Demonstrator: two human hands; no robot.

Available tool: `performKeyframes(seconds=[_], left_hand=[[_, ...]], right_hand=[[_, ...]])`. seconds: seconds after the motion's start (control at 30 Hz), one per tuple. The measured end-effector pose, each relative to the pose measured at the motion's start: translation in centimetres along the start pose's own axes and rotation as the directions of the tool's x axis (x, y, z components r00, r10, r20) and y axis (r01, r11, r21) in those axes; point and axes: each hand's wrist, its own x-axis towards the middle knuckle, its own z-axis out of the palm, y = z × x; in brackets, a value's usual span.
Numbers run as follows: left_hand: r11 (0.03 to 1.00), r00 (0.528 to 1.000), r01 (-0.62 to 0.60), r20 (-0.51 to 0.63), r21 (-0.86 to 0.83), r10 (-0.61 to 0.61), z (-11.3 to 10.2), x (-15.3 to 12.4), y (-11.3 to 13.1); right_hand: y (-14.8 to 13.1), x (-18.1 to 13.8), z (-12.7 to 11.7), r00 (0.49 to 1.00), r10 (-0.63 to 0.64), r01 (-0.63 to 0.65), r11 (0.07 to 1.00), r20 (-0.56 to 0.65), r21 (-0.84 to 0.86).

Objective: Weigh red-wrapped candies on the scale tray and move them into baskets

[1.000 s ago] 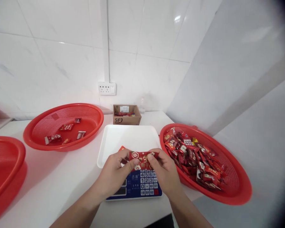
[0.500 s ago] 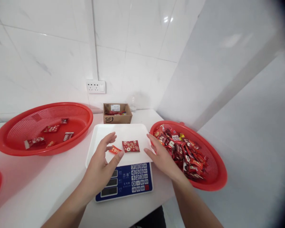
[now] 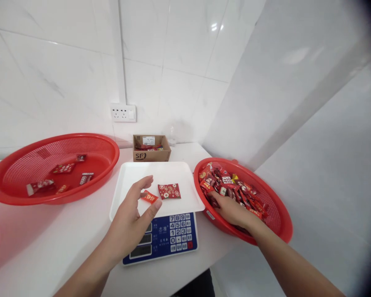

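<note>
My left hand (image 3: 131, 210) hovers over the left part of the white weighing tray (image 3: 132, 173), thumb and fingers apart, holding nothing. Just beyond its thumb lies a small orange-red packet (image 3: 150, 198), partly covered by the fingers. Beside that, a dark red snack packet (image 3: 169, 191) with white flower prints and Chinese lettering rests flat on the tray. My right hand (image 3: 230, 208) reaches into the right red basket (image 3: 280, 218), its fingertips down among the heaped snack packets (image 3: 235, 192). Those fingers are mostly hidden, so whether they grip a packet does not show.
Below the tray is the scale's blue keypad panel (image 3: 163, 239). At the left stands another red basket (image 3: 15, 173) with several scattered packets. A small cardboard box (image 3: 151, 155) with packets sits behind the tray, under a wall socket (image 3: 123, 112).
My right hand has moved right and down, from beside the tray into the right basket's packets. My left hand stays over the tray, and the view has shifted slightly.
</note>
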Motion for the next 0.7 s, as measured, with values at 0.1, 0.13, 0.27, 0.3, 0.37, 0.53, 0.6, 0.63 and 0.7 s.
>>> performKeyframes(seconds=[0.1, 0.13, 0.27, 0.3, 0.37, 0.53, 0.6, 0.63, 0.7], left_hand=[[1.000, 1.000, -0.010, 0.012, 0.005, 0.010, 0.0, -0.1, 0.1], [1.000, 1.000, -0.018, 0.014, 0.003, 0.018, 0.0, -0.1, 0.0], [1.000, 0.999, -0.028, 0.024, -0.007, 0.028, 0.0, -0.1, -0.4], [1.000, 0.999, -0.024, 0.033, -0.011, 0.024, 0.0, -0.1, -0.4], [0.999, 0.998, -0.009, 0.069, -0.031, 0.011, 0.1, -0.1, -0.5], [0.978, 0.972, 0.025, 0.235, -0.208, 0.025, 0.5, -0.4, -0.1], [0.944, 0.949, 0.009, 0.301, -0.331, 0.096, 0.8, -0.6, 0.1], [0.921, 0.938, 0.014, 0.325, -0.390, 0.124, 0.9, -0.7, 0.1], [0.871, 0.927, 0.062, 0.351, -0.488, 0.131, 0.9, -1.0, 0.3]], right_hand=[[0.0, 0.0, -0.2, 0.999, 0.013, -0.013, 1.000, -0.040, -0.004], [0.0, -0.1, -0.5, 0.998, 0.019, -0.019, 1.000, -0.065, 0.005], [-0.2, -0.6, -1.9, 0.971, 0.050, -0.033, 0.997, -0.233, 0.075], [-0.4, -0.8, -2.3, 0.957, 0.056, -0.033, 0.996, -0.286, 0.087], [-1.4, -1.3, -2.7, 0.924, 0.059, 0.011, 0.984, -0.378, 0.179], [-5.6, -2.8, -1.5, 0.915, 0.003, 0.292, 0.683, -0.403, 0.669], [-7.6, -3.4, -0.3, 0.925, -0.061, 0.339, 0.580, -0.376, 0.740], [-8.6, -3.7, 0.3, 0.931, -0.101, 0.346, 0.547, -0.350, 0.762], [-10.5, -4.3, 1.3, 0.940, -0.178, 0.341, 0.517, -0.291, 0.785]])
